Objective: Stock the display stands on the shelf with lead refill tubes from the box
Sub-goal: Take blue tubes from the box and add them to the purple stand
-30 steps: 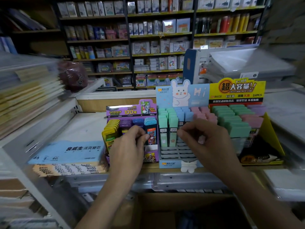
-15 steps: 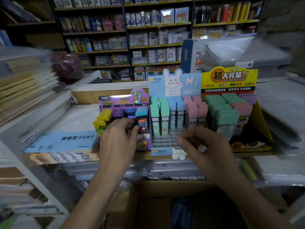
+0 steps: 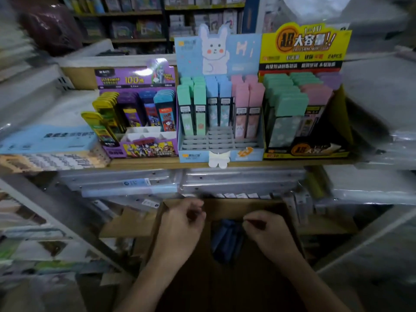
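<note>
Head: box [image 3: 225,208] holds blue packs [image 3: 227,239].

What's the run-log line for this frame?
stage: restock pickup | left hand: over box, fingers curled, grip unclear | right hand: same | bunny stand: front slots empty

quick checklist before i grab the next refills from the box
1. Left hand free: cannot tell; fingers curled, picture dim.
2. Right hand free: cannot tell; thumb and fingertip close together.
3. Both hands over the box: ok.
4. Stock within reach: cannot tell; dark blue items lie between the hands, too dim to identify.
5. Empty slots in the blue rabbit stand: ok; front rows bare.
6. Empty slots in the purple stand: ok; front white compartments bare.
</note>
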